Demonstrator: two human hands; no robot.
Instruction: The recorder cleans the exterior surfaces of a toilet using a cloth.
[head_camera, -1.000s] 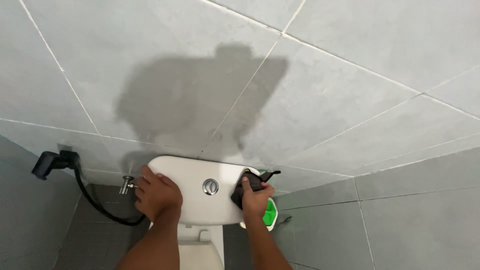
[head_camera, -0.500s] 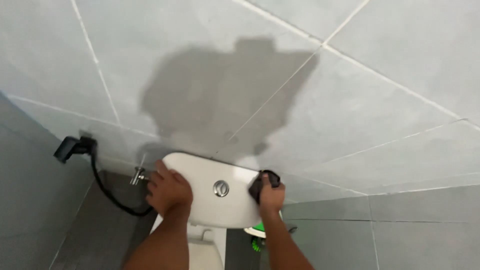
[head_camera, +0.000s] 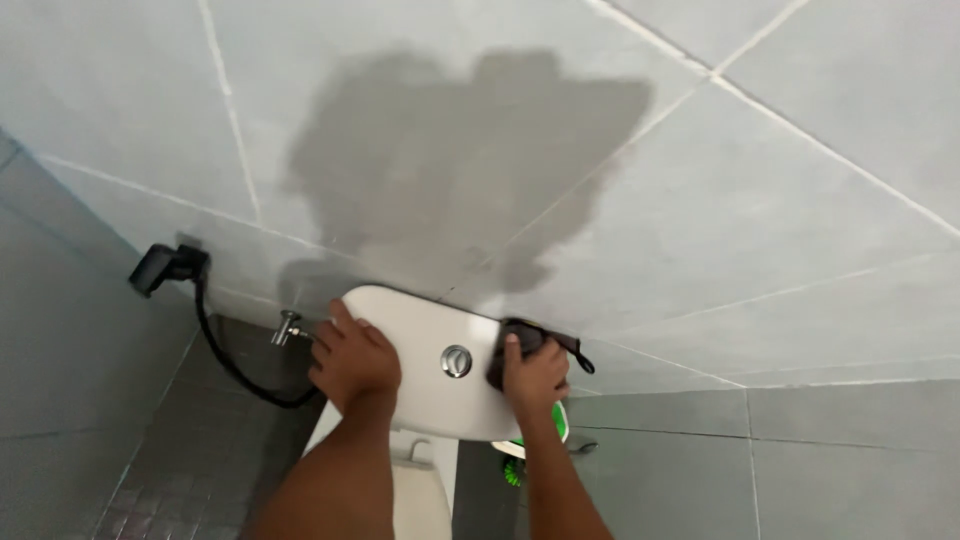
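The left hand (head_camera: 355, 362) lies flat, fingers spread, on the white cistern lid (head_camera: 420, 385). The right hand (head_camera: 535, 377) clutches a dark cloth (head_camera: 530, 340) against the lid's right end, just right of the chrome flush button (head_camera: 456, 361).

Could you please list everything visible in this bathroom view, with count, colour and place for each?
Toilet tank lid: one, white, low centre, against the wall.
Flush button: one, round, chrome, middle of the lid.
Cloth: one, dark, on the lid's right end, under the right hand.
Toilet brush and holder: one, green and white, below the lid's right end, mostly hidden.
Spray head: one, black, on the wall at left.
Hose: one, black, hanging from the spray head down toward the valve.
Valve: one, chrome, on the wall just left of the lid.
Wall tiles: many, pale grey above, darker grey below.
Left hand: one, flat on the lid's left end.
Right hand: one, fingers pressing the cloth.
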